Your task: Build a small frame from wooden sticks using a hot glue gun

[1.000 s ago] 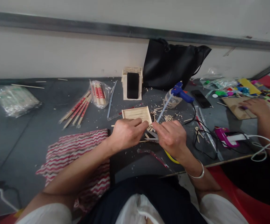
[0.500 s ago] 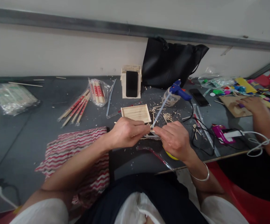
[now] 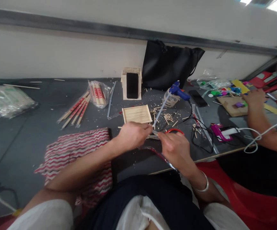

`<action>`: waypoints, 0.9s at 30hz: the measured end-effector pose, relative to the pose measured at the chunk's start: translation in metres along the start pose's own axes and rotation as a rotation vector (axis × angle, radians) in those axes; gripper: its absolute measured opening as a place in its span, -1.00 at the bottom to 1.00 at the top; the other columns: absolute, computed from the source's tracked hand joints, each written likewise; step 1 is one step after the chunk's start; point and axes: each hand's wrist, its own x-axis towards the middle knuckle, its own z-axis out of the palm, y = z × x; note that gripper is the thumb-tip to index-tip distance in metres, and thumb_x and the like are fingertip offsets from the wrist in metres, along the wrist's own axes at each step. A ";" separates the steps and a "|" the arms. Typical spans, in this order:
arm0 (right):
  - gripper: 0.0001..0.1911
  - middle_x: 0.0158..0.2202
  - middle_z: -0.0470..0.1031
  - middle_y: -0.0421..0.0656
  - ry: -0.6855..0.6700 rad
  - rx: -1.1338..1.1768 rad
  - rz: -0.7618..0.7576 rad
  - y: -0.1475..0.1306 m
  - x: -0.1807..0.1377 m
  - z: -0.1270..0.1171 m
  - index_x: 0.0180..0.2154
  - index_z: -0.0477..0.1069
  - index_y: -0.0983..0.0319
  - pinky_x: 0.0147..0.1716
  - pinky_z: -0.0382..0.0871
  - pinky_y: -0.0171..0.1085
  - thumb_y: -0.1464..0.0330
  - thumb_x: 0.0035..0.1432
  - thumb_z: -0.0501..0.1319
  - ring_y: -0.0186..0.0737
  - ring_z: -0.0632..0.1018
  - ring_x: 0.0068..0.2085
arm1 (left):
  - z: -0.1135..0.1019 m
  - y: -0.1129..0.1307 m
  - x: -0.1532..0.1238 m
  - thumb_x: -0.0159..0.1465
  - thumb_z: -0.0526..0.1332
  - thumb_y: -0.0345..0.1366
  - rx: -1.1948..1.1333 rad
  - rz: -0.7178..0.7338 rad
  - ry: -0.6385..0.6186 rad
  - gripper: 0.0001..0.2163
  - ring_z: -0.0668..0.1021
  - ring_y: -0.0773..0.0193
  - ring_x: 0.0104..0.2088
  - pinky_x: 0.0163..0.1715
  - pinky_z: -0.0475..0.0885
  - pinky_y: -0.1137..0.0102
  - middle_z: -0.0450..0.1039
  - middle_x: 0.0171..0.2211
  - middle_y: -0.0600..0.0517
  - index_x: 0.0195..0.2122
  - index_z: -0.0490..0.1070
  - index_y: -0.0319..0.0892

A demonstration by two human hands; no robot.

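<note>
My left hand (image 3: 136, 135) is closed in a pinch, with a thin wooden stick (image 3: 120, 127) poking out at its left. Its fingertips hide most of what they grip. Close by on the right, my right hand (image 3: 176, 147) is closed around scissors (image 3: 175, 130). One red handle loop shows above the knuckles, and the grey blades reach toward my left fingertips. Just behind my left hand lies a small panel of pale sticks (image 3: 137, 114) with a raised rim. A blue glue gun (image 3: 179, 91) rests on a clear plastic tub (image 3: 171, 99), its long glue stick slanting down toward my hands.
Cut stick bits (image 3: 168, 118) are scattered behind my hands. A phone (image 3: 132, 85) leans on a stick model by a black bag (image 3: 170, 65). Bagged chopsticks (image 3: 98, 94) and striped cloth (image 3: 78, 153) lie left. A co-worker's hand (image 3: 255, 97) is over cardboard at right.
My right hand has pulled slightly away from my left, and the scissors' red loop and grey blades now show. The view has shifted a little; another hand appears at the far right.
</note>
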 end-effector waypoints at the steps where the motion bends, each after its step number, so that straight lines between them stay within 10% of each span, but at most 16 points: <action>1: -0.70 -0.58 0.46 -0.21 -0.006 -0.004 0.000 0.001 -0.004 -0.003 -0.26 0.57 0.21 -0.36 0.08 -0.18 0.55 0.35 0.08 -0.23 0.42 -0.48 | -0.002 -0.006 0.000 0.25 0.12 -0.49 0.034 -0.051 0.036 -0.80 0.46 0.25 -0.59 -0.64 0.16 0.39 0.47 -0.54 0.04 -0.37 0.51 -0.15; 5: -0.71 -0.52 0.51 -0.19 -0.027 -0.030 0.089 0.033 -0.017 0.003 -0.17 0.57 0.18 -0.34 0.13 -0.19 0.52 0.37 0.07 -0.21 0.47 -0.43 | -0.016 -0.022 0.003 0.41 0.09 -0.30 -0.263 -0.104 0.250 -0.75 0.56 0.29 -0.43 -0.49 0.34 0.44 0.59 -0.40 0.01 -0.28 0.57 -0.16; 12: -0.63 -0.08 0.58 0.05 -0.073 0.023 0.243 0.089 -0.026 0.045 0.12 0.49 0.20 -0.14 0.42 -0.03 0.40 0.35 0.10 0.04 0.55 -0.12 | -0.018 -0.012 0.008 0.36 0.23 -0.16 -1.029 -0.324 0.255 -0.78 0.45 0.37 -0.49 -0.53 0.32 0.46 0.53 -0.44 0.04 -0.32 0.54 -0.18; 27: -0.35 0.06 0.55 0.06 -0.554 0.316 0.043 0.099 -0.051 0.046 0.31 0.33 0.18 0.06 0.52 0.06 0.35 0.18 0.26 0.08 0.59 0.06 | -0.005 -0.014 0.010 0.25 0.38 0.09 -1.461 -0.391 0.253 -0.60 0.26 0.44 -0.59 -0.60 0.13 0.46 0.28 -0.61 0.15 -0.30 0.59 -0.23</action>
